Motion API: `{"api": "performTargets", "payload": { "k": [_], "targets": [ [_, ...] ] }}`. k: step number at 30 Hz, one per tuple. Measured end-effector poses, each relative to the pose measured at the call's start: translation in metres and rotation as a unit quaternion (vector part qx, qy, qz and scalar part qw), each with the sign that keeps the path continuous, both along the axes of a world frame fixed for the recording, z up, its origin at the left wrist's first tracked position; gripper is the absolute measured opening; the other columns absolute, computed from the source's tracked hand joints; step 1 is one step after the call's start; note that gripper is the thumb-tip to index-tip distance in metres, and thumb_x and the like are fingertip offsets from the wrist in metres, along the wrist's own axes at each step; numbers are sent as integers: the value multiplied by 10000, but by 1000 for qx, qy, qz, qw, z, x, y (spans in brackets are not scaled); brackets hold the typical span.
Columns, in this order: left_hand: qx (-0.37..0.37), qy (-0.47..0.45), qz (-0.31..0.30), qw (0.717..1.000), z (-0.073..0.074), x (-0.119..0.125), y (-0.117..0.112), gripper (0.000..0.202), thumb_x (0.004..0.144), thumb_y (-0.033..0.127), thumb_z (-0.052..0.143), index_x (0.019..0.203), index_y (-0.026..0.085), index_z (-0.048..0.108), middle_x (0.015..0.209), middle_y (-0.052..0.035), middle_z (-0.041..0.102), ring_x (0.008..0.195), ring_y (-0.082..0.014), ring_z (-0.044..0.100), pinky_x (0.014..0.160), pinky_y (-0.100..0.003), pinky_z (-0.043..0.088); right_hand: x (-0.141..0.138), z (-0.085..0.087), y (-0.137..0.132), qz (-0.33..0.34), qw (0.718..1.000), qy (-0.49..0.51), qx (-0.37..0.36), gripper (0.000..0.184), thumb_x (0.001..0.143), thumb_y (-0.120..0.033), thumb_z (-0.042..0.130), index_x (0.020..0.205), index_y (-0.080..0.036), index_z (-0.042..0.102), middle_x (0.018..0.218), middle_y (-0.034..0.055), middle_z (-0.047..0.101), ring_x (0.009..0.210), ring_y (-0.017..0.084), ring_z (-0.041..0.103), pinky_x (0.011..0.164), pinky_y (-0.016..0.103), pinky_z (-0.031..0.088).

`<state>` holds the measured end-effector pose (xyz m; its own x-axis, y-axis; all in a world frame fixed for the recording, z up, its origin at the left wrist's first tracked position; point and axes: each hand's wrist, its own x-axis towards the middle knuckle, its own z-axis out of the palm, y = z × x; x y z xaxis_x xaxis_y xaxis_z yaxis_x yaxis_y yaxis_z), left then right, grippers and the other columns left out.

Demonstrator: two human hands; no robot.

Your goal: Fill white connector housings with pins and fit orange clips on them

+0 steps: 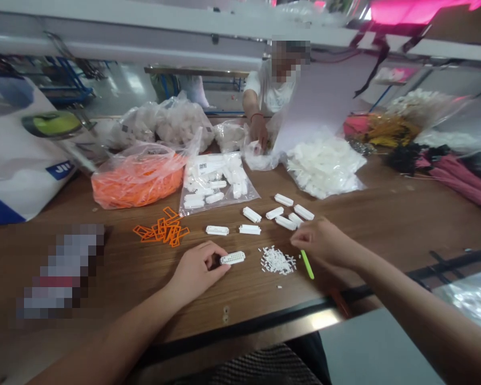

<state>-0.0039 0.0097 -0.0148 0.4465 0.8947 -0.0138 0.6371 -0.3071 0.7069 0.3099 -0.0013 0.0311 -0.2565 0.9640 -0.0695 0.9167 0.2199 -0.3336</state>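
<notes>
My left hand (196,270) rests on the wooden table (385,214), fingers closed round one end of a white plastic connector (233,258) with rows of holes. My right hand (324,243) is curled around a thin green tool (307,264) whose tip points down toward me. Between the hands lies a small heap of tiny white pins (278,261). Several more white connectors (288,213) lie loose just beyond my right hand. A pile of flat orange clips (164,231) sits to the left of them.
A bag of orange parts (138,179), a clear bag of white connectors (214,182) and a heap of white parts (324,166) stand further back. Another person (270,91) across the table reaches into a bag. Coloured wire bundles (436,155) lie at right.
</notes>
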Motion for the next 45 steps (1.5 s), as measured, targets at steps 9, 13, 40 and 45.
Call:
{"api": "performTargets", "payload": {
  "k": [9,13,40,45],
  "targets": [
    [15,7,-5,1000,2,1,0,121,745,278,665,837,201,677,588,56,451,531,-114,427,543,-232,333,3,-16,-41,-76,996,-33,-16,251,834,-269,514,672,-253,705,745,-17,730,731,191,654,798,353,367],
    [24,8,-7,1000,1,1,0,119,746,280,672,836,204,679,585,54,461,547,-120,441,555,-233,339,9,-26,-44,-96,995,19,-2,258,828,-305,517,688,-260,730,731,-4,739,696,190,656,703,312,407],
    [19,-42,-20,999,3,5,-6,117,740,213,685,854,200,709,677,41,554,530,-85,424,561,-220,354,-82,-2,-32,-29,969,245,24,155,818,-292,586,697,-234,664,722,-14,708,674,149,629,671,300,457],
    [27,-38,-16,999,-1,5,-6,122,746,245,694,858,198,708,679,35,556,528,-87,425,543,-219,345,-116,-17,-12,66,975,204,51,130,810,-226,604,686,-214,641,624,-27,624,602,127,535,764,371,403]
  ]
}}
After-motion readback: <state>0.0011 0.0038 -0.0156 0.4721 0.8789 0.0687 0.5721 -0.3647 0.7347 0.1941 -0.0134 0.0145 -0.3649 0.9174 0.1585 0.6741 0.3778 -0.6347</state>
